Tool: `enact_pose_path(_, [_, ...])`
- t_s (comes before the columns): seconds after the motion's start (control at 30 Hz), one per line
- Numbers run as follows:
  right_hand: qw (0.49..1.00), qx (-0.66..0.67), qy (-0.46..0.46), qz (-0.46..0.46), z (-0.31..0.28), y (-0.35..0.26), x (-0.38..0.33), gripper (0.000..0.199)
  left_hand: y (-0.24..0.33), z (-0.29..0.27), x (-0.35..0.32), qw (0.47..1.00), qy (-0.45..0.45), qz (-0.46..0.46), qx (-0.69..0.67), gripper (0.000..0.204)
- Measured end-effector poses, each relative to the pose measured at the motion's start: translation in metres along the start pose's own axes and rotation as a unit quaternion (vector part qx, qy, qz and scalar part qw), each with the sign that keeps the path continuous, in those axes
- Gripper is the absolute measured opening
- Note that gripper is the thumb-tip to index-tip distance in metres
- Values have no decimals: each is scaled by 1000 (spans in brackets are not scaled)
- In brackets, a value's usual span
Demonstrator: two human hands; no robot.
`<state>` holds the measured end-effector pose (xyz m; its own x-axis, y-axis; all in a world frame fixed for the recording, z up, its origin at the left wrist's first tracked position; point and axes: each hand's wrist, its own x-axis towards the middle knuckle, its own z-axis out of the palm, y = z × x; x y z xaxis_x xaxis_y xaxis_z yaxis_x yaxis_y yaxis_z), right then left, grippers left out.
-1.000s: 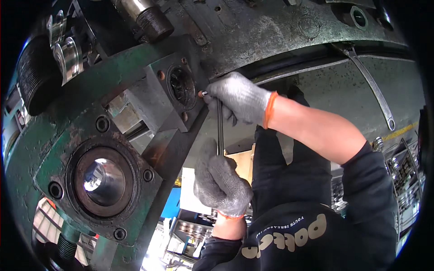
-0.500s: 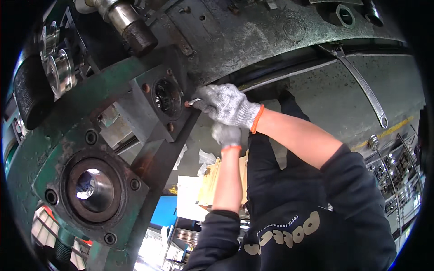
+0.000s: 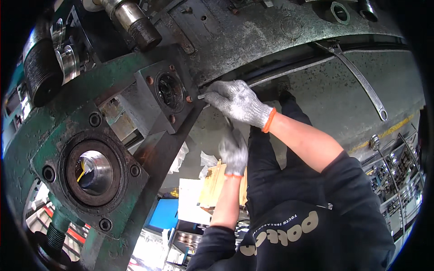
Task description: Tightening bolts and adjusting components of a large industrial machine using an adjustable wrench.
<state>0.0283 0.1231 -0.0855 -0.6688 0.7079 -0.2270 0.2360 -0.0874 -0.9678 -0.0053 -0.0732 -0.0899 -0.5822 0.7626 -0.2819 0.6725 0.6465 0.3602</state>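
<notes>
My right hand (image 3: 239, 103), in a grey knit glove with an orange cuff, is closed on a hex key (image 3: 201, 96). Its bright short end pokes out just right of a rusty socket-head bolt (image 3: 189, 99), with a small gap between them. That bolt sits at the corner of a dark square block (image 3: 151, 110) with a round bore. My left hand (image 3: 233, 152), gloved alike, is below the right one. Motion smears its fingers, and a dark narrow shape, perhaps a finger or the key's long arm, rises from it.
A green machine frame (image 3: 49, 135) with a large bored flange (image 3: 120, 180) fills the left. Threaded shafts (image 3: 43, 72) jut in at upper left. An adjustable wrench (image 3: 361, 83) hangs on the machine's edge at right. Cardboard (image 3: 190, 198) and a parts rack (image 3: 398, 176) stand lower.
The hex key's tip has come away from the bolt as my right hand shifted slightly right. My left hand has dropped lower, away from the right. The view has shifted a little.
</notes>
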Motion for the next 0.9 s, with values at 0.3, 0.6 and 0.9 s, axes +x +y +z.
enact_pose_path(0.3, [836,381,-118,376,-6,-33,23,23,58,-102,-14,986,139,65,-63,29])
enact_pose_path(0.6, [738,466,-122,473,-8,-36,44,21,120,-148,46,978,175,101,-53,25])
enact_pose_path(0.9, [885,330,-99,313,13,-25,19,18,58,-105,-18,985,126,-110,-35,29])
